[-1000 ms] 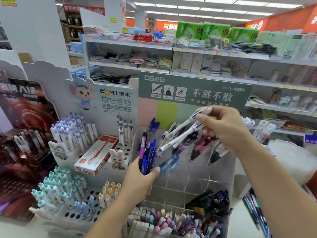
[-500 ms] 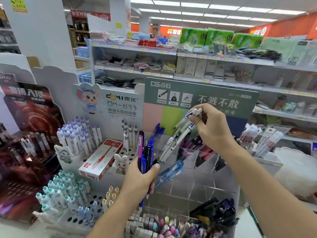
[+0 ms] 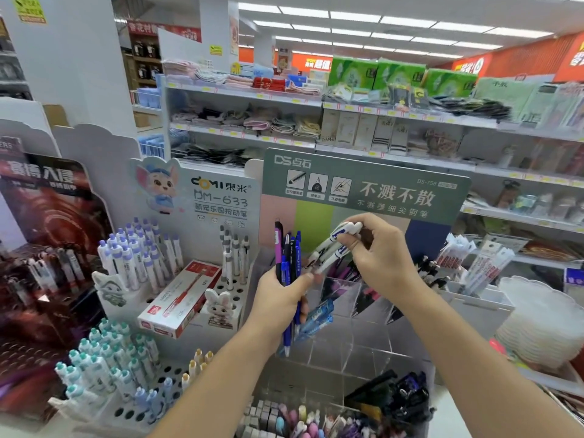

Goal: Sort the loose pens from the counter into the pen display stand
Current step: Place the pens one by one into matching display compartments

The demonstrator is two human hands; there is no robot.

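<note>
**Both hands full of pens at the clear stand**

The left hand (image 3: 281,298) is closed in a fist around a bunch of pens (image 3: 288,257), fingers wrapped tight and the thumb pressed across the front. The bunch stands nearly upright, its tops in front of the green sign (image 3: 363,184) that rises behind the clear stand (image 3: 357,336); one pen is purple, the others dark or blue, and their lower ends poke out below the fist over the stand's upper pockets.

The right hand (image 3: 382,254) is just right of the bunch, above the stand's upper row. Its fingers are curled together, pinching the upper ends of a few white pens (image 3: 331,248) with blue bands. These slant down and to the left, their lower tips ending close to the left thumb; whether they touch it is unclear from this angle.

More pens lie in the stand's pockets, blue ones (image 3: 319,317) just below the left fist and dark ones further right. A red box (image 3: 180,298) lies on the white rack left of the stand.
</note>
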